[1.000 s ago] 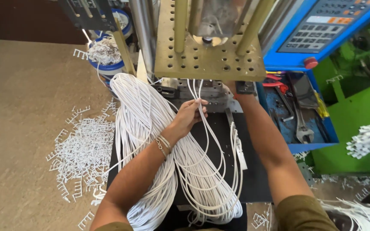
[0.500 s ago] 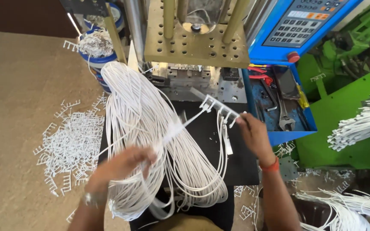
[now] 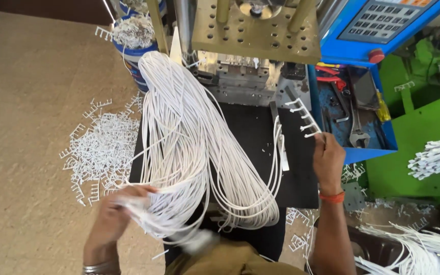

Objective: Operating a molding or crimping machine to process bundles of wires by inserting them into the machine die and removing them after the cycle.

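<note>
A big bundle of white cords [image 3: 194,137] lies looped over a black work surface [image 3: 250,132] in front of a moulding press [image 3: 255,30]. My left hand [image 3: 120,211] grips the near ends of the cords at the lower left. My right hand [image 3: 328,160] holds up a white comb-shaped plastic runner [image 3: 304,119] by its lower end, to the right of the bundle and beside the blue tool tray [image 3: 357,117].
A heap of white plastic runners [image 3: 100,150] lies on the floor at left. A blue bucket [image 3: 136,46] of scraps stands behind it. Wrenches and pliers fill the blue tray. More white cords [image 3: 439,155] lie on the green machine at right.
My left hand has pulled back toward me with the cord ends. My right hand has moved right with the plastic runner, away from the cords.
</note>
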